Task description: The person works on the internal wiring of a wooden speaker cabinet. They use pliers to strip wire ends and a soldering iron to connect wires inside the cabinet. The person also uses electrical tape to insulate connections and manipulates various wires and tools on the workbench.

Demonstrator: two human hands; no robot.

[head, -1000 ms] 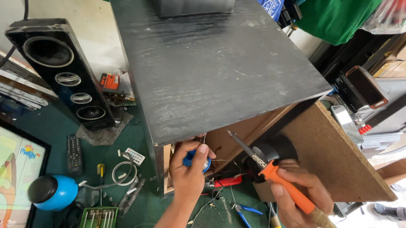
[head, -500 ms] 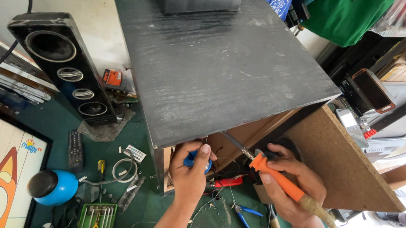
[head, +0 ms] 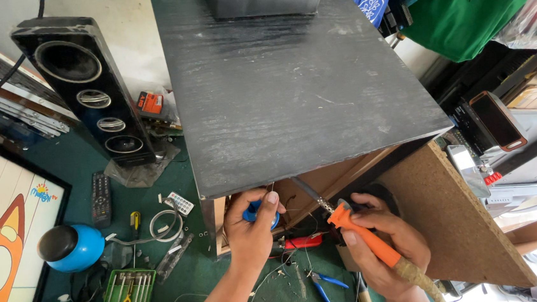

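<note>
Under the near edge of the black cabinet, your right hand gripped the orange-handled soldering iron by its stiff handle; your left hand pinched the light blue solder spool.

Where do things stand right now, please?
Left hand shut on blue spool. Right hand shut on soldering iron. Black cabinet overhangs the work.

Soldering iron: orange handle, metal tip aimed toward 10 o'clock under the black cabinet's edge. Blue solder spool at its 9 o'clock, wire rising toward 12 o'clock.
</note>
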